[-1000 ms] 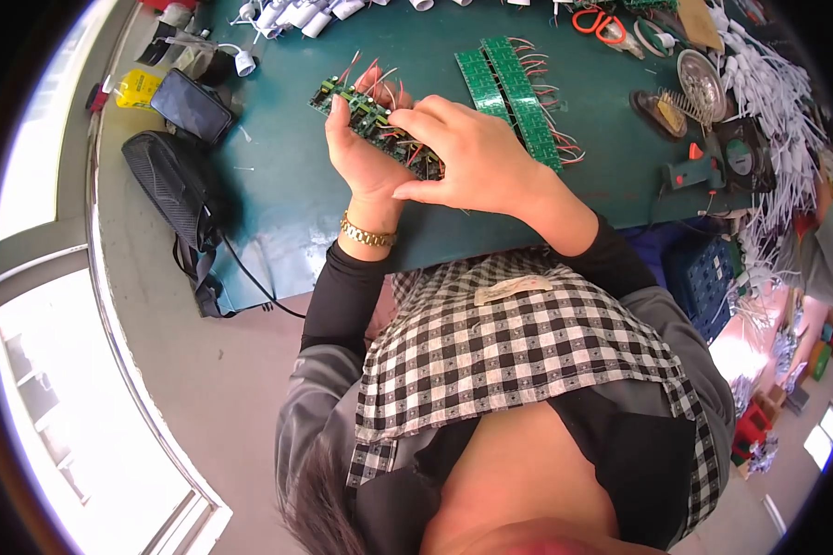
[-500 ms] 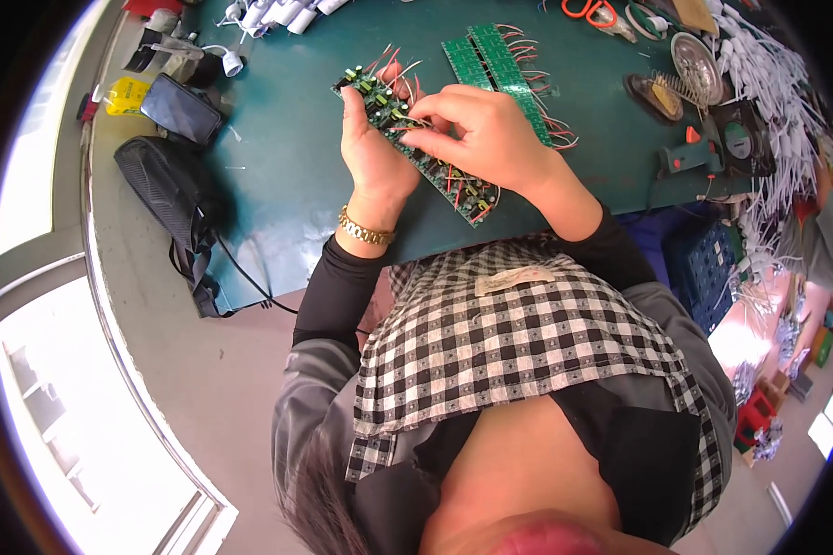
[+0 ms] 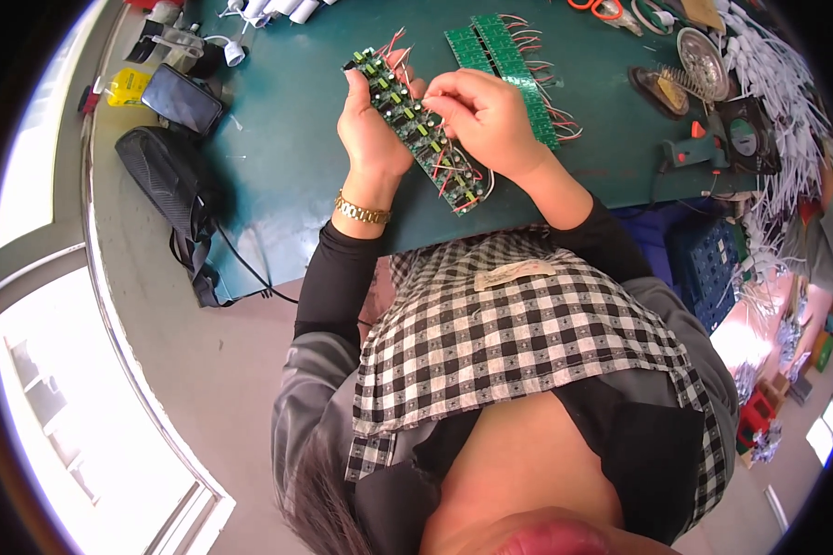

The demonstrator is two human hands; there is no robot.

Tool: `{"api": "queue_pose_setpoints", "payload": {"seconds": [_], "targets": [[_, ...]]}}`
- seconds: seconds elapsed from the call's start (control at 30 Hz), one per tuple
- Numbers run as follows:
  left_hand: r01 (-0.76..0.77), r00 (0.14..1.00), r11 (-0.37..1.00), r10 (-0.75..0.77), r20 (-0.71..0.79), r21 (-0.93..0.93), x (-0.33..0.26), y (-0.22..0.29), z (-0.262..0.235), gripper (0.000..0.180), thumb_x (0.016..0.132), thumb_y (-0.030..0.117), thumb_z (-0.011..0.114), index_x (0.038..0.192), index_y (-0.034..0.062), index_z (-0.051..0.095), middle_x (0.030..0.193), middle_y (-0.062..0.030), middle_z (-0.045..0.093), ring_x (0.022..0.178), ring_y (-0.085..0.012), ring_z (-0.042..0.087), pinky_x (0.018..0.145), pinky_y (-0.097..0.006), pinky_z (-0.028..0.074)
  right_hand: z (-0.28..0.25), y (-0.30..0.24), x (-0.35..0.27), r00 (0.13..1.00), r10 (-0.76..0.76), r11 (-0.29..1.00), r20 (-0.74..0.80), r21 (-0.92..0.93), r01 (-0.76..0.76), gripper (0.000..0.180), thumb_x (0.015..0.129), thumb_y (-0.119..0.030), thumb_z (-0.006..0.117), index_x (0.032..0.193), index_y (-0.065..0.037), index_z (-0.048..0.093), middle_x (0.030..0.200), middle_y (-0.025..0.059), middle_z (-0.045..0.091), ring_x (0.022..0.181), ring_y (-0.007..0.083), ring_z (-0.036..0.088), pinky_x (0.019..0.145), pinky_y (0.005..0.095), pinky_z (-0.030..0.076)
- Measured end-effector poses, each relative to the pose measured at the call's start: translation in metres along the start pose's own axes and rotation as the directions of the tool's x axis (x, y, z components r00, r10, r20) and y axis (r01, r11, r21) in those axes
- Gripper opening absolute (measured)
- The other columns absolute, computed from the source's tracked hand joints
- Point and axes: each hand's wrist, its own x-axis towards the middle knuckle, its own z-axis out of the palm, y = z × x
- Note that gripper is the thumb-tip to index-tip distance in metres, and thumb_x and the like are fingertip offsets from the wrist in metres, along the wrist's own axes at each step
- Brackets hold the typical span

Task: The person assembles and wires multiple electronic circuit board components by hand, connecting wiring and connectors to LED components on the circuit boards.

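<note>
A long circuit board (image 3: 415, 128) crowded with green and yellow parts slants over the bench, tilted, its lower end toward me. My left hand (image 3: 372, 129) grips its upper part, thumb along the left edge and fingers behind it. Red and white wires stick out at the board's top and hang over its lower half. My right hand (image 3: 486, 116) is at the board's right edge, thumb and forefinger pinched together. Whatever sits between those fingertips is too small to make out, though wires run close by. Behind it lie green circuit panels (image 3: 520, 74) with red and white wires along one side.
The green bench top (image 3: 287, 176) carries a phone (image 3: 183, 100), a black bag (image 3: 168, 180) and a yellow packet (image 3: 128, 87) at left. A glue gun (image 3: 694, 150), a metal dish (image 3: 702, 63), orange-handled scissors (image 3: 606, 9) and bundled white cables (image 3: 773, 102) are at right.
The board has turned to show more of its component side. My right hand has moved slightly up and away from the board's middle, uncovering more parts.
</note>
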Motion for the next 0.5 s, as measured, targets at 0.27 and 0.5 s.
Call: {"api": "queue_pose_setpoints", "payload": {"seconds": [0.27,0.5], "targets": [[0.014,0.995,0.999,-0.01,0.097,-0.038,-0.002,-0.004,0.009,0.048,0.093,0.05,0.037,0.107,0.0052,0.05,0.088,-0.0044,0.049,0.084,-0.0202,0.047,0.071,-0.035,0.042,-0.004,0.012,-0.017,0.968,0.217,0.859,-0.123,0.496,-0.129,0.007,0.085,-0.003,0.061,0.091,0.001,0.061,0.077,0.0019,0.06,0.059,0.0053,0.054,0.054,0.0173,0.045],[0.226,0.944,0.917,-0.124,0.305,-0.328,0.0,-0.002,0.0,0.039,0.093,0.04,0.041,0.107,0.0038,0.048,0.09,-0.0039,0.044,0.08,-0.0173,0.04,0.07,-0.031,0.037,-0.019,0.018,-0.01,0.918,0.296,0.715,-0.265,0.698,-0.03,0.006,0.083,-0.004,0.063,0.085,0.002,0.061,0.07,0.0037,0.06,0.054,0.008,0.054,0.052,0.0205,0.045]]}}
